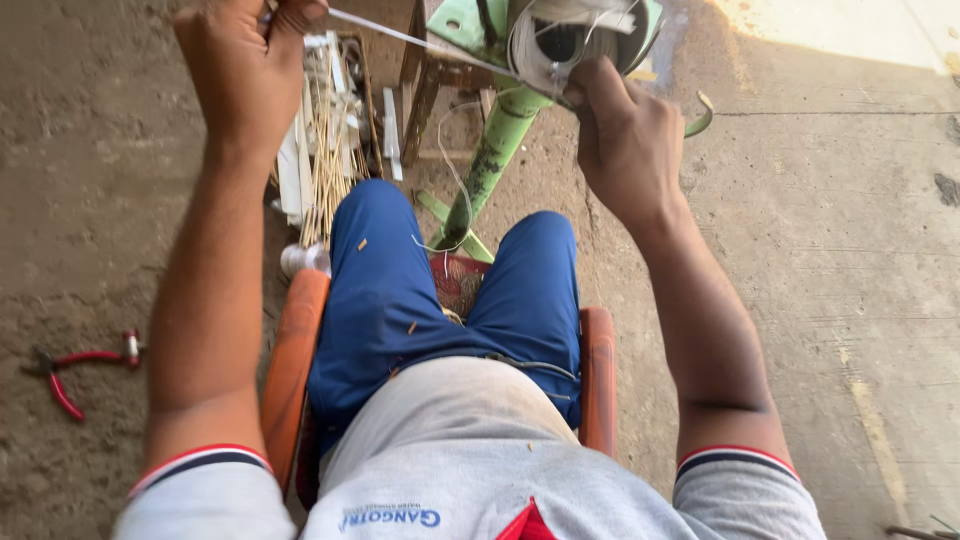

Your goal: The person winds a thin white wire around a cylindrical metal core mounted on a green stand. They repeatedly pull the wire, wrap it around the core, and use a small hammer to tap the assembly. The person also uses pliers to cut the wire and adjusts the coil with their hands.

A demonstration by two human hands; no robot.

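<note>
Pinched in the left hand (245,60) at the upper left of the frame, a white strip (420,45) runs taut to the spool (575,40) at top centre. His right hand (625,135) presses its fingers against the spool's wound edge, on the green stand (490,160). Red pliers (80,365) lie on the floor at left.

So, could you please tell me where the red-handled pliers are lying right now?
In the head view, the red-handled pliers lie on the bare dirt ground at far left, beside the person's left forearm and left of the orange chair.
</note>
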